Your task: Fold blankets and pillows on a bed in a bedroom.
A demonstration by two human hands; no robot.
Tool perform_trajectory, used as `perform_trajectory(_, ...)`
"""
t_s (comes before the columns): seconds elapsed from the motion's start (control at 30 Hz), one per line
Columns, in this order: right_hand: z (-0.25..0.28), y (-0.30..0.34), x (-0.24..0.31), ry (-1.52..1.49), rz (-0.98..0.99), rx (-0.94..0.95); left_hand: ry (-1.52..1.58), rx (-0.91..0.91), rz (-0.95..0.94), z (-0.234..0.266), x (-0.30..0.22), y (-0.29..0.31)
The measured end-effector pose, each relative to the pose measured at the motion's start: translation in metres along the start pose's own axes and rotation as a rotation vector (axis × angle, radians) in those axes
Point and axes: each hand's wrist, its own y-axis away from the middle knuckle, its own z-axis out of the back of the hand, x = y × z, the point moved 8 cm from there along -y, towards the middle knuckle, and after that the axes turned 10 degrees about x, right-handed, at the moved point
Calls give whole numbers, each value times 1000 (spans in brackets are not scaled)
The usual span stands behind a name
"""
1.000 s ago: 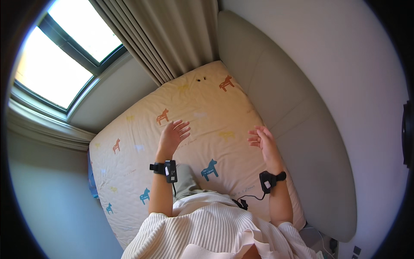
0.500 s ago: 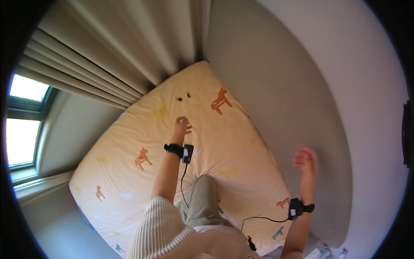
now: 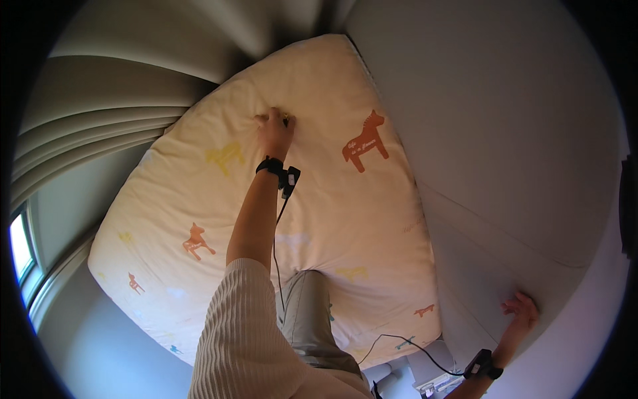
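Observation:
Stretched far out over the bed, my left hand is palm down on the sheet. Between its thumb and forefinger shows a small black-and-yellow object, too small to name, and the fingers close around it. A second small dark object does not show; the hand may cover it. My right hand is off to the right by the grey padded panel, holding nothing, fingers loosely bent and apart. Whether it touches the panel I cannot tell. Each wrist wears a black strap with a small cabled box.
I kneel on a cream bed sheet printed with orange, yellow and blue horses. Beige curtains hang along the far left, with a window below them. The grey padded panel borders the bed's right side.
My left hand has reached forward onto the small dark objects and closed on one. My right hand has moved down and outward to the right. The view has shifted with my lean.

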Motion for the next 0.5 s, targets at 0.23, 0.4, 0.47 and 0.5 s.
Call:
perform_trajectory(0.23, -5, 3, 14, 138, 18, -30, -174, 51, -255, -24, -10, -1)
perform_trajectory(0.4, -16, 2, -1, -80, -41, 82, 980, 569, 110, -59, -3, 72)
perform_trajectory(0.47, -16, 3, -3, -160, 33, 142, 1457, 855, 142, -45, -60, 147)
perform_trajectory(0.5, -13, 5, -5, -128, 58, 128, 1587, 942, 178, -28, -100, 195)
